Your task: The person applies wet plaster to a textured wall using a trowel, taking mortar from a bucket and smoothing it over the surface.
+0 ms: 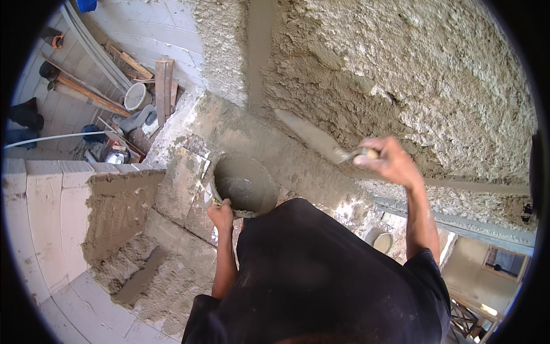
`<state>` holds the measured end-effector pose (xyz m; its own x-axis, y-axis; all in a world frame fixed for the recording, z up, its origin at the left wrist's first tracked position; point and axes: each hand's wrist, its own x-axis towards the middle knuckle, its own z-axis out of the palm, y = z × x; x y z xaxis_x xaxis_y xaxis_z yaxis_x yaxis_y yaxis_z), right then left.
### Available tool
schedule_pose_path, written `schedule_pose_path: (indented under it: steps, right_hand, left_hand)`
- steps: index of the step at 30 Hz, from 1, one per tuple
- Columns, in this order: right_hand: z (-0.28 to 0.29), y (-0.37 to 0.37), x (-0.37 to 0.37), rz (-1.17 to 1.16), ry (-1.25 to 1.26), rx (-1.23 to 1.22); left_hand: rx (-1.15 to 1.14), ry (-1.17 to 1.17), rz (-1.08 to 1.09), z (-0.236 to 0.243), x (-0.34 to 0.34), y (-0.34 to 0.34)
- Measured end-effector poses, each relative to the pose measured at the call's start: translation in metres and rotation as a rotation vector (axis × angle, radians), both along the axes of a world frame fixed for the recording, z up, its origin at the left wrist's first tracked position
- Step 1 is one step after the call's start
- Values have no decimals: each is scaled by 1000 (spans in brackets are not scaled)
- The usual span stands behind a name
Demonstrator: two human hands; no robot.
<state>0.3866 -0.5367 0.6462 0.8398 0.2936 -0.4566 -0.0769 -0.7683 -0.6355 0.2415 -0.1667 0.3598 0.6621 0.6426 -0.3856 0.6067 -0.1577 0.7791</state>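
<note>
Head view: left of centre, the left hand (221, 214) clasps the near edge of a bucket (262, 186) with grey mortar (236, 193) inside; right of centre, the right hand (394, 163) wraps round the handle of a trowel (312, 136), its blade pointing upper left beside the rough wall (452, 86), contact unclear.

Loose black shirt (332, 275), short sleeves (427, 278)

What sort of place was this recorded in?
Likely a building or renovation site: the right hand holds a trowel near a rough, mortar-coated wall, and the left hand grips a mortar-smeared bucket.
</note>
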Motion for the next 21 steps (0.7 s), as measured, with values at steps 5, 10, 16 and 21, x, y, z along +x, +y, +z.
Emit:
schedule_pose_path:
  steps: [5,10,16,21]
  right_hand:
    - [-140,-19,-72,431,-56,66]
    - [-186,38,-87,505,-477,-397]
    - [-185,-2,-156,660,-607,-359]
    - [-196,-24,-181,599,-517,-355]
  left_hand:
    - [-52,-243,-146,30,3,-35]
    - [15,-219,-385,99,1,-73]
    - [106,-285,-479,163,-21,-117]
    - [303,-290,-507,154,-29,-165]
